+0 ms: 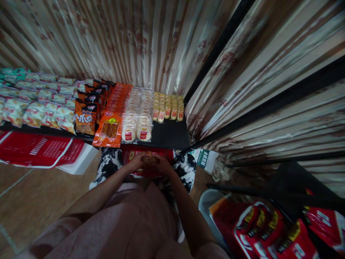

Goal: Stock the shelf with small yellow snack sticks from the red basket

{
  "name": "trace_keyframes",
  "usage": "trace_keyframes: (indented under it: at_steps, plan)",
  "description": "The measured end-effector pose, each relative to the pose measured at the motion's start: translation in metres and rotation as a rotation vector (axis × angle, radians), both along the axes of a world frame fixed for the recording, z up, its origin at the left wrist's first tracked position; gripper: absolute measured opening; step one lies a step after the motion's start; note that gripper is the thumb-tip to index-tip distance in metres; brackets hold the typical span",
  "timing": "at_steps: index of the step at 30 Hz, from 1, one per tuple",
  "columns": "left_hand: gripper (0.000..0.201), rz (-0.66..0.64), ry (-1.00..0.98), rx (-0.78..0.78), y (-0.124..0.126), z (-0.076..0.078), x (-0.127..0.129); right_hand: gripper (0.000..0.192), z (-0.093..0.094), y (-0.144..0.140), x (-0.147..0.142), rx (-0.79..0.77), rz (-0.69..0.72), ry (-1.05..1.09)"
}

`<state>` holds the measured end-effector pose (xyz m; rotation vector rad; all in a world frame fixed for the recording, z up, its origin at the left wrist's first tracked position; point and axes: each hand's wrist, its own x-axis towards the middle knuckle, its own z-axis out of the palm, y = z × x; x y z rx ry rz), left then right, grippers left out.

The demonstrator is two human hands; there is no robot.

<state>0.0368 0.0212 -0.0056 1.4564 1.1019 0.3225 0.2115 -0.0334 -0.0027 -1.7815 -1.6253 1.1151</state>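
In the head view my left hand (138, 162) and my right hand (161, 164) are closed together around a small bundle of brownish wrapped snack packs (150, 160). Dim light hides the exact kind. Both hands are low over my lap, just in front of the shelf edge. Beneath them is a red basket (169, 154), resting between my legs, with another light brown pack (132, 154) near its left side. On the black shelf (172, 135) ahead stand rows of small yellow packs (167, 109), beside clear packs of round white crackers (137, 124).
Further left on the shelf are a long orange packet (110, 120), orange-black bags (85, 117) and several white snack bags (40, 113). A red basket (32, 149) sits below them. At right, red bags (265, 225) lie in a grey bin (206, 201). Curtains and black bars (221, 46) enclose the shelf.
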Motion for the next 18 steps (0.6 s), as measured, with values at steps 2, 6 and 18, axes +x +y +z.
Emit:
trace_keyframes:
  at_steps: [2, 6, 18]
  plan:
    - [0.038, -0.022, 0.031, 0.095, 0.000, 0.005, 0.002, 0.045, 0.004, -0.002, 0.004, 0.033, 0.004, -0.007]
    - [0.034, -0.082, 0.068, 0.254, 0.000, 0.016, 0.004, 0.046, 0.011, -0.006, 0.011, 0.082, -0.015, -0.017]
    - [0.031, -0.167, -0.015, 0.450, 0.003, 0.055, 0.019, 0.044, 0.039, -0.015, 0.031, 0.129, -0.060, 0.049]
